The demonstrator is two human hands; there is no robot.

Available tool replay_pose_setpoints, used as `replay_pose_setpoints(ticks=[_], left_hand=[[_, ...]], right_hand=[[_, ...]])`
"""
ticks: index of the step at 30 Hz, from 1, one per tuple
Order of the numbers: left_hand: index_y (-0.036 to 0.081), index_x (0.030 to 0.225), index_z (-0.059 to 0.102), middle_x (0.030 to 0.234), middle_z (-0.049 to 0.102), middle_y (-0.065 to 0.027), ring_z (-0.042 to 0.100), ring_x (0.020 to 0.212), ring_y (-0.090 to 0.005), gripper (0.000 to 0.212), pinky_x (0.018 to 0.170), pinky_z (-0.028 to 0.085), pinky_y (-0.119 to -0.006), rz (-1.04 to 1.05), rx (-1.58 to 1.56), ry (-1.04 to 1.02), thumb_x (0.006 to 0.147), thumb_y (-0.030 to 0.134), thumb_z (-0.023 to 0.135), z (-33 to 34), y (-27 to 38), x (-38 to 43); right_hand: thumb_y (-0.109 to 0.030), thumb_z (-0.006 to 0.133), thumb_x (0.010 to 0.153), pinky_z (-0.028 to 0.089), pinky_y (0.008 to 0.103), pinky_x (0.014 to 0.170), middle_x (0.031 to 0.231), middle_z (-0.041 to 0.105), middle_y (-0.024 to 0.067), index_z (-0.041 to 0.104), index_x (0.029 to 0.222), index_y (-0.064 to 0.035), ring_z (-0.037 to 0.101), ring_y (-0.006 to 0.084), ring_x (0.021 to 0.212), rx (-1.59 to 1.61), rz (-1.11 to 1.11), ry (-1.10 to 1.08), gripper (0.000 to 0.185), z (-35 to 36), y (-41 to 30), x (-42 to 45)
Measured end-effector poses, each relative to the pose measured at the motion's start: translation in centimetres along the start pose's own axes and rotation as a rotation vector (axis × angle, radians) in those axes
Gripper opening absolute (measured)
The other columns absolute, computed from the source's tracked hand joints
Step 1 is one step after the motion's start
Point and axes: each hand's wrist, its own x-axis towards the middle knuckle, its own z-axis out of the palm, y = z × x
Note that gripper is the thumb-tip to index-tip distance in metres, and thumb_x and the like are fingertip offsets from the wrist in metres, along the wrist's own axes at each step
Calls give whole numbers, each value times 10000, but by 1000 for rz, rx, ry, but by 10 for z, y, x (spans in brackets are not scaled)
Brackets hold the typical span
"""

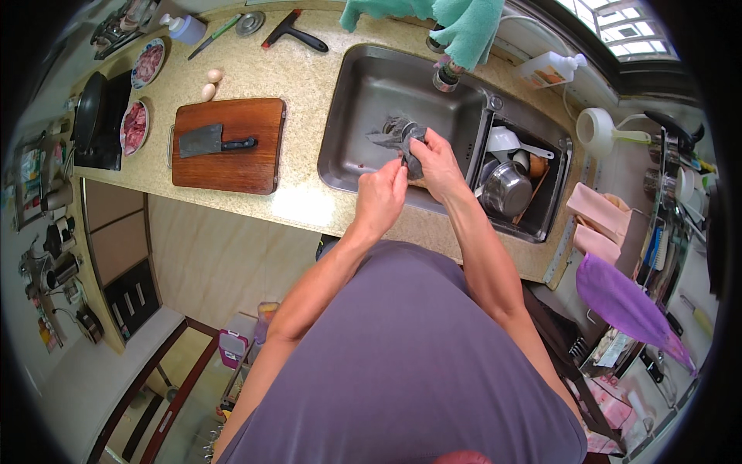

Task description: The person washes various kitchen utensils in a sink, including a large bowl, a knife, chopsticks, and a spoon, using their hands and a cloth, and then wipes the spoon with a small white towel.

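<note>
Over the large basin of a steel sink (400, 69), my right hand (437, 159) grips a wet grey cloth (410, 151), pinched between thumb and fingers. A small round metal rim shows at the cloth's top; what it belongs to is unclear. My left hand (379, 191) is close beside it, its fingertips drawn together at the cloth's lower left edge; whether they hold part of it is hidden. Below the hands, dark grey matter lies around the drain (397, 123). Left of the sink, a cleaver (201, 141) rests flat on a wooden cutting board (255, 168).
A steel pot (507, 188) and a white ladle (503, 140) fill the smaller basin. Two eggs (208, 91), plates of raw meat (135, 129) and a squeegee (295, 35) sit on the counter. A green cloth (469, 35) hangs over the sink's back edge.
</note>
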Motion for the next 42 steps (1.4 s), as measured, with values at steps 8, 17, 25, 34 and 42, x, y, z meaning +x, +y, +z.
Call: replay_pose_setpoints(ticks=[8, 17, 25, 34, 42], left_hand=[[-11, 927, 660, 627, 561, -218, 584, 530, -339, 178, 505, 419, -390, 34, 20, -26, 957, 139, 568, 1, -5, 4], [-11, 886, 648, 608, 556, -197, 562, 515, -317, 199, 516, 419, -401, -5, 38, -54, 960, 156, 570, 3, -7, 0], [-13, 877, 643, 604, 557, -180, 544, 497, -272, 204, 518, 425, -386, 0, 40, -74, 960, 159, 571, 5, -10, 0], [-12, 908, 656, 580, 543, -154, 539, 486, -223, 184, 503, 415, -375, 18, 60, -73, 956, 152, 585, 6, -9, 3], [-13, 916, 673, 537, 526, -26, 501, 495, -73, 204, 471, 407, -299, -211, -253, -55, 978, 150, 567, 3, -14, 7]], right_hand=[[-193, 594, 943, 351, 287, 506, 657, 520, -33, 587, 748, -2, 432, 65, 598, 133, 83, -73, 273, -2, -5, 1], [-185, 593, 965, 411, 261, 601, 766, 587, -37, 641, 847, -12, 490, 45, 705, -135, 57, -143, 214, -15, 9, 9], [-220, 602, 973, 389, 274, 567, 725, 570, -39, 607, 795, -7, 440, 58, 658, -14, 74, -137, 278, -8, -16, -2], [-258, 556, 980, 458, 346, 605, 711, 633, 62, 642, 885, 31, 566, 142, 622, -718, -66, 13, 317, -16, -6, 18], [-219, 422, 1056, 561, 329, 790, 1012, 669, 58, 599, 1135, -7, 650, 150, 867, 593, 371, -294, 287, -26, -6, -15]])
